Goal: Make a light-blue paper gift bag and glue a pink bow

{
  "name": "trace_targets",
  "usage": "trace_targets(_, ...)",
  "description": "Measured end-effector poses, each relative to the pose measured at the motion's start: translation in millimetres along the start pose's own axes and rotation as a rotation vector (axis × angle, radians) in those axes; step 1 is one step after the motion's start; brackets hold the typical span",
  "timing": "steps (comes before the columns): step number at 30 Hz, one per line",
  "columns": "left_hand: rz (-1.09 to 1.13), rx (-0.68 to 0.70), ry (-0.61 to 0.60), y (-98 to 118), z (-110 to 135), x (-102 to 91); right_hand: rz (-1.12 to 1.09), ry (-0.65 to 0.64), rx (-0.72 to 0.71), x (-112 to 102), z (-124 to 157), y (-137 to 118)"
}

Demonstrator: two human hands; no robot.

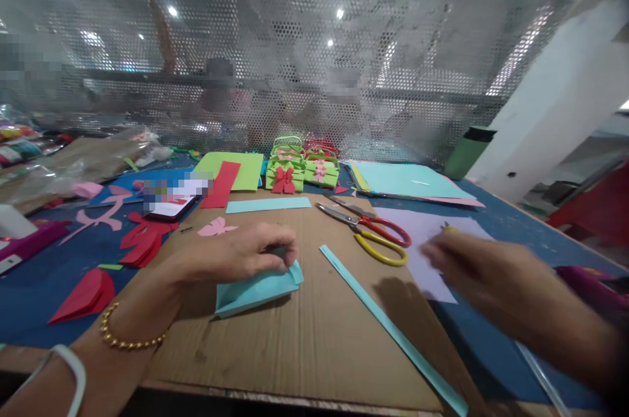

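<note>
My left hand (258, 250) is closed, thumb and fingers pinching the upper right corner of a folded light-blue paper piece (255, 292) that rests on a cardboard sheet (295, 345). Raised over the right side, my right hand (462, 259) is blurred by motion with its fingers curled; a small yellow and dark tip shows by them, too smeared to name. Between the hands a long light-blue paper strip (388, 322) lies slantwise. Scissors (366, 227) with red and yellow handles lie spread beyond it. A shorter light-blue strip (268, 205) is behind my left hand.
Small green paper baskets (295, 174) with bows stand at the back. Coloured paper sheets (413, 179) are stacked behind right, near a green bottle (469, 151). A lilac sheet (437, 279) lies under my right hand. Leftward are red paper pieces (88, 296) and a phone (174, 200).
</note>
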State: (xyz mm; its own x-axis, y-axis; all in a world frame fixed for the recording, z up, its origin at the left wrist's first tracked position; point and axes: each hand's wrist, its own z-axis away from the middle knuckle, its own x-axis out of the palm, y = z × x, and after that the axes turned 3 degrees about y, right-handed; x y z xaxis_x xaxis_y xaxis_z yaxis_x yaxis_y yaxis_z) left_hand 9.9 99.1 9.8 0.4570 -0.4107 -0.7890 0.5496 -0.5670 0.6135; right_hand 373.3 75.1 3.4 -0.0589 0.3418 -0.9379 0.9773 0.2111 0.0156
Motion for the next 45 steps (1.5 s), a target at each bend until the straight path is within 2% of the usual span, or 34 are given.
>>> trace_targets(2, -0.005, 0.010, 0.008, 1, 1, -1.3, -0.004, -0.234, -0.072, 2, -10, -53)
trace_targets(4, -0.017, 0.020, 0.022, 1, 2, -2.4, 0.049, -0.304, -0.112, 11, -18, -89)
trace_targets(6, -0.043, 0.030, 0.046, -1, 3, -2.9, 0.043, -0.309, -0.140, 21, -22, -103)
trace_targets(10, -0.068, 0.052, 0.101, -5, 5, -2.3, -0.112, -0.344, -0.089, 37, -28, -98)
trace_targets(14, -0.058, 0.076, 0.130, -6, 6, -1.9, -0.254, -0.398, -0.048, 42, -36, -88)
trace_targets(17, -0.058, 0.079, 0.128, -6, 7, -2.9, -0.352, -0.409, -0.056, 35, -39, -84)
trace_targets(21, -0.057, 0.056, 0.110, -3, 8, -3.8, -0.840, -0.431, -0.042, 14, -30, -84)
trace_targets(23, -0.048, 0.043, 0.103, -2, 7, -3.2, -0.998, -0.468, -0.005, 5, -22, -89)
trace_targets(25, -0.047, 0.035, 0.096, -1, 6, -2.0, -0.992, -0.452, 0.001, 0, -15, -96)
trace_targets(27, -0.041, 0.026, 0.083, -1, 5, -0.7, -0.892, -0.394, -0.039, 0, -11, -103)
trace_targets(32, -0.017, -0.020, 0.046, -2, 4, 2.1, -0.725, -0.319, -0.103, 6, -13, -116)
trace_targets(45, -0.042, -0.074, 0.021, 4, 3, 1.6, -0.697, -0.405, -0.088, 5, -20, -126)
